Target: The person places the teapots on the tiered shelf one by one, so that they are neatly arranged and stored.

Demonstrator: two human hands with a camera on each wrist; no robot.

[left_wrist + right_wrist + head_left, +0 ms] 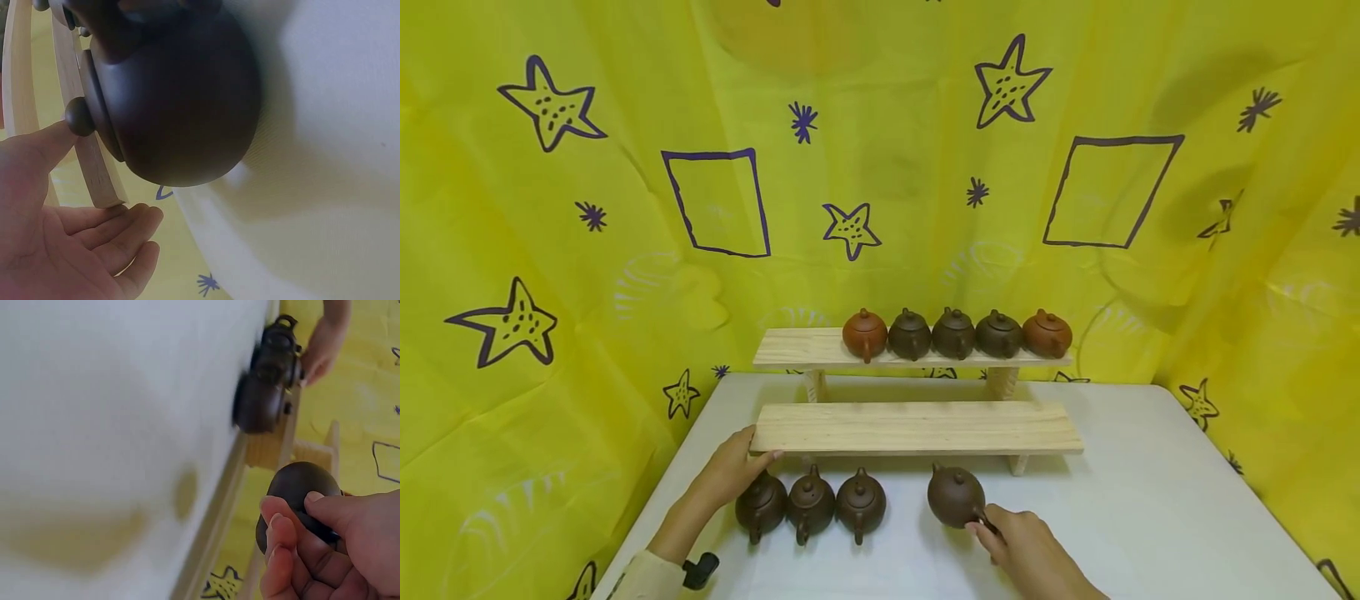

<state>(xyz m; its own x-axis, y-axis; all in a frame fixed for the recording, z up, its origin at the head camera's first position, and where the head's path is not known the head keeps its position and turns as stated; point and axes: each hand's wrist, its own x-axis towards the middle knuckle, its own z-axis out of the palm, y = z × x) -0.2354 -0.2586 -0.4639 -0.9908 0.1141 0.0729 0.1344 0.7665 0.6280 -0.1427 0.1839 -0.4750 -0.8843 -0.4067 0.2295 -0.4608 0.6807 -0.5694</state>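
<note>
On the near side of the lower shelf (917, 427), its left end gripped by the left hand (727, 469), the right hand (1028, 543) has 1 dark teapot (956, 499) to its far left, spout (936, 469) aimed far-left, fingers clamped on the near-right handle (988, 522).

Dark lidded teapot (187, 112) on white surface (350, 125), left fingers (128, 239) at wooden board's (102, 178) end, yellow cloth (181, 265) behind
</note>
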